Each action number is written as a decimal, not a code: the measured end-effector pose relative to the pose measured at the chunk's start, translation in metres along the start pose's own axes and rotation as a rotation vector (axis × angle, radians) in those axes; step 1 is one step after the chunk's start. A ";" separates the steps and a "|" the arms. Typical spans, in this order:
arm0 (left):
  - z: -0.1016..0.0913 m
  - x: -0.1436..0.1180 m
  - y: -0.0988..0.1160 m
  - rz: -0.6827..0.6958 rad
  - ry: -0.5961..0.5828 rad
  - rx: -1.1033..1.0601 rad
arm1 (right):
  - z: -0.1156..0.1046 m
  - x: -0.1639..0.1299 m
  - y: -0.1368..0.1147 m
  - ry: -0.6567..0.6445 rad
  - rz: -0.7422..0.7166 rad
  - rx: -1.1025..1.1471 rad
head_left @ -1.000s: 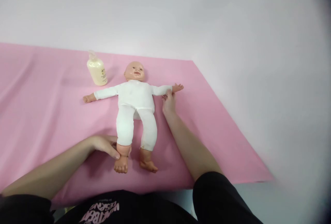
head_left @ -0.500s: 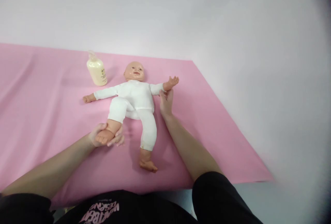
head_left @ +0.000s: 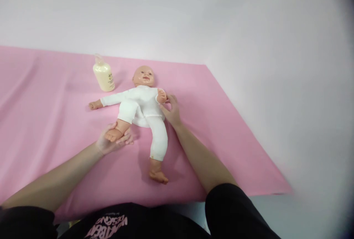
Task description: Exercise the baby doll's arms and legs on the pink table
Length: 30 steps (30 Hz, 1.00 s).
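Doll [head_left: 148, 101] lies face-up on pink worktop [head_left: 235, 158], head right of bottle [head_left: 104, 78], long axis running toward the person [head_left: 155, 220]; left grip [head_left: 107, 144], wrapped round one ankle, sits nearer bottle than right grip [head_left: 173, 112], holding a raised forearm.

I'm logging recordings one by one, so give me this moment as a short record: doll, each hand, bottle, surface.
Baby doll: on its back, clothed in white
Left hand: cradles the doll's ankle, picture left
Right hand: at the doll's other-side arm; exact grip unclear
Pump bottle: pale yellow, standing left of the doll's head
Surface: pink sheet
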<state>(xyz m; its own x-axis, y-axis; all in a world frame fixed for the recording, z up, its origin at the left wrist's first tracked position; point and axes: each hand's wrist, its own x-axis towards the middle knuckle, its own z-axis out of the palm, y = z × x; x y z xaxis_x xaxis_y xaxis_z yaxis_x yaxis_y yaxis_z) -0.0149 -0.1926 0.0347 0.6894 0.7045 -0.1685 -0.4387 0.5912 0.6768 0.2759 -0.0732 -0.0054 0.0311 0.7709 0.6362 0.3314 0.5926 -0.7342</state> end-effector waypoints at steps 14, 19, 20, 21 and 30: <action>0.004 0.002 0.001 0.007 0.099 0.039 | 0.001 0.002 -0.010 -0.147 -0.177 -0.164; 0.001 0.004 -0.001 -0.012 0.118 0.039 | 0.002 0.001 -0.007 -0.191 -0.161 -0.193; 0.000 0.004 -0.001 -0.013 0.110 0.047 | 0.002 0.001 -0.007 -0.191 -0.161 -0.189; -0.001 0.004 -0.002 -0.013 0.101 0.055 | 0.002 0.001 -0.008 -0.187 -0.164 -0.181; -0.008 -0.002 -0.010 -0.143 -0.310 0.202 | 0.002 0.005 0.000 0.064 0.125 0.077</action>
<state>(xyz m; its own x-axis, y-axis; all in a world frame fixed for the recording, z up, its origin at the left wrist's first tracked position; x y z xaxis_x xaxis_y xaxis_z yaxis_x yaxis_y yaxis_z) -0.0160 -0.1967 0.0226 0.8905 0.4500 -0.0679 -0.2244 0.5640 0.7947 0.2741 -0.0693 -0.0030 0.1282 0.8246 0.5510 0.2483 0.5112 -0.8228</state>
